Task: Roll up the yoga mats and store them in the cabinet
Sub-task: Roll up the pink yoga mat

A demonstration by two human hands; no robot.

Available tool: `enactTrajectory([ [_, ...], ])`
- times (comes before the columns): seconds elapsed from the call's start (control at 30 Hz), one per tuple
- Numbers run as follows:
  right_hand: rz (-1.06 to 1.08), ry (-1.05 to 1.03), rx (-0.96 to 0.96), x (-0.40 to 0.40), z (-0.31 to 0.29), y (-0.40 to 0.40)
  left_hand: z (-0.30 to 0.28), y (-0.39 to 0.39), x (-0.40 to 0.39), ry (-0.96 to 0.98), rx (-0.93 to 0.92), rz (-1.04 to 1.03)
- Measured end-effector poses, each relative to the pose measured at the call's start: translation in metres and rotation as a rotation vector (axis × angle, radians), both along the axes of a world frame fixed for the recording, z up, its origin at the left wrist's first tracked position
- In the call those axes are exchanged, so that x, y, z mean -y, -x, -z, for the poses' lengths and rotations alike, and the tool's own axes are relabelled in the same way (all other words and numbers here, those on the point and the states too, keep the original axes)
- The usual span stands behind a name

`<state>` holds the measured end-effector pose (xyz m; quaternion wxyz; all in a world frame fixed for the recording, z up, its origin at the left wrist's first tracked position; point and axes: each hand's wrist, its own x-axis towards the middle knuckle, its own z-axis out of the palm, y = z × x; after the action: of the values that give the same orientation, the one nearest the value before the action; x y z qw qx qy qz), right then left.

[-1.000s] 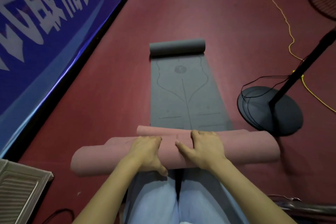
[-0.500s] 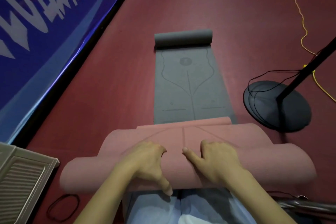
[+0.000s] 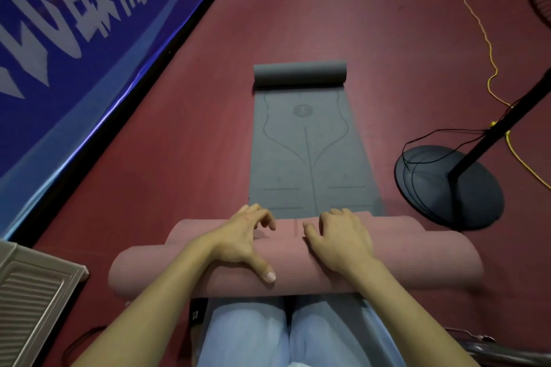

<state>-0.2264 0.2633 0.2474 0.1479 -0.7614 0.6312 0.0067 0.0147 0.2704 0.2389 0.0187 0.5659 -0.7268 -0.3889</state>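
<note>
Resting on top of a pink yoga mat roll [image 3: 402, 259], both hands press down with fingers loosely curved over its far side, the grip neither closed nor clamped: palms and fingertips bear on the roll and hold nothing. The left hand [image 3: 241, 238] sits just left of centre with its thumb stretched back toward the body; the right hand [image 3: 340, 240] sits just right of centre. Both are equally near the roll.

The pink roll lies crosswise, its long axis running left to right, directly in front of the person's knees. A last flap of pink mat shows just beyond the fingers, so rolling looks nearly finished.

Beyond the roll, a grey yoga mat [image 3: 310, 158] stretches away along the red floor [image 3: 179, 173], its far end already curled up. A blue banner [image 3: 74, 39] lines the left wall. To the right stand a round black fan base [image 3: 465, 202] and a yellow cord [image 3: 489, 48]. No cabinet can be identified.
</note>
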Motion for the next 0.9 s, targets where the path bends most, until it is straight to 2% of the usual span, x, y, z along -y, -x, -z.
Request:
enactTrajectory([
  [0.17, -0.067, 0.0, -0.081, -0.019, -0.007, 0.0, 0.004, -0.004, -0.005, 0.103, -0.209, -0.082],
  [0.23, -0.105, 0.02, -0.134, -0.026, -0.007, -0.001, 0.004, -0.006, -0.008, 0.168, -0.223, -0.132],
  [0.37, -0.133, 0.013, -0.184, -0.029, 0.001, -0.007, -0.004, -0.002, -0.021, 0.176, -0.062, -0.231],
  [0.47, -0.092, 0.043, -0.159, -0.02, 0.007, -0.011, -0.018, 0.008, -0.033, 0.224, 0.212, -0.092],
  [0.63, -0.064, 0.06, -0.126, -0.009, 0.012, -0.012, -0.011, 0.031, -0.046, 0.184, 0.526, 0.041],
  [0.9, -0.077, -0.002, -0.134, 0.006, 0.006, -0.012, -0.004, 0.028, -0.029, 0.225, 0.544, 0.054],
])
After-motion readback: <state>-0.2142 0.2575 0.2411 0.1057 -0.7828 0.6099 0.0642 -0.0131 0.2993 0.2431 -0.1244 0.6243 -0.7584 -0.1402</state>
